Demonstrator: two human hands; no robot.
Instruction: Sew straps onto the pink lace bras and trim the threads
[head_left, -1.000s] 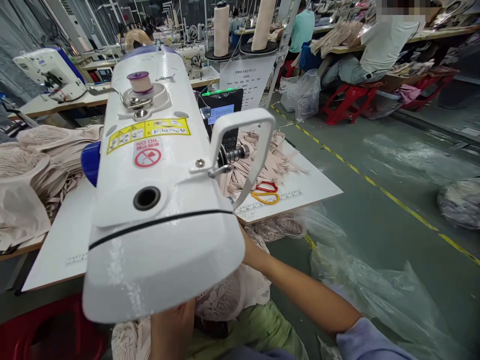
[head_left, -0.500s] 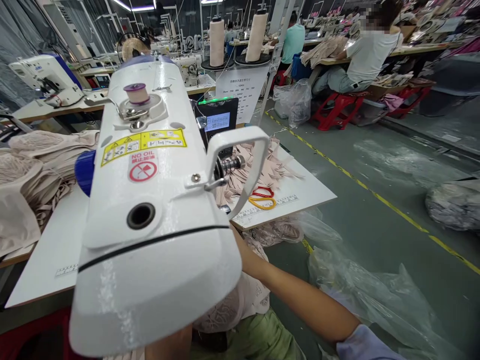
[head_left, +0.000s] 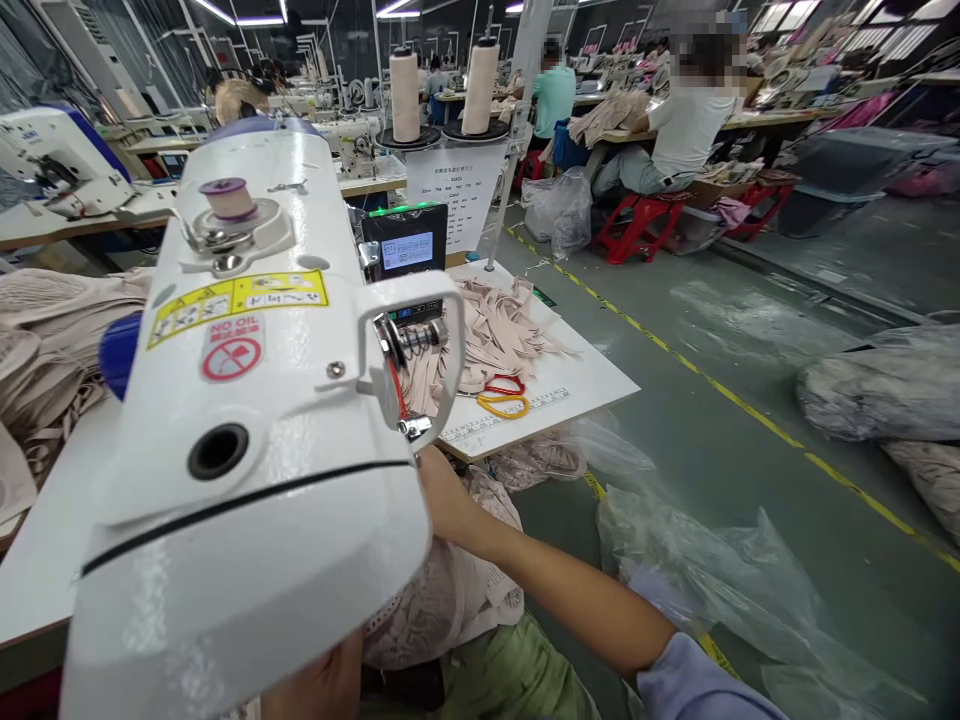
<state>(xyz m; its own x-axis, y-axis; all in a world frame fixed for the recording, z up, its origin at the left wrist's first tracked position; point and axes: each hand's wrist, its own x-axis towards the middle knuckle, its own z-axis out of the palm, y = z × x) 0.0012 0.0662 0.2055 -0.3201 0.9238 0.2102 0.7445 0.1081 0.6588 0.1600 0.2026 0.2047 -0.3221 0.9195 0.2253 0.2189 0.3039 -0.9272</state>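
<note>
We hold our right forearm (head_left: 566,588) bare and slanting, reaching from lower right up and inward to our right hand (head_left: 448,500); its fingers are hidden; our left hand (head_left: 326,680) shows only partly, lower and further left; we cannot tell either grip.

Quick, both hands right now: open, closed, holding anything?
Left hand: mostly hidden behind the glossy white sewing machine; can't tell.
Right hand: partly hidden, by beige lace fabric; can't tell.

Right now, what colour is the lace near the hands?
The lace is pinkish beige, clearest in head view.
</note>
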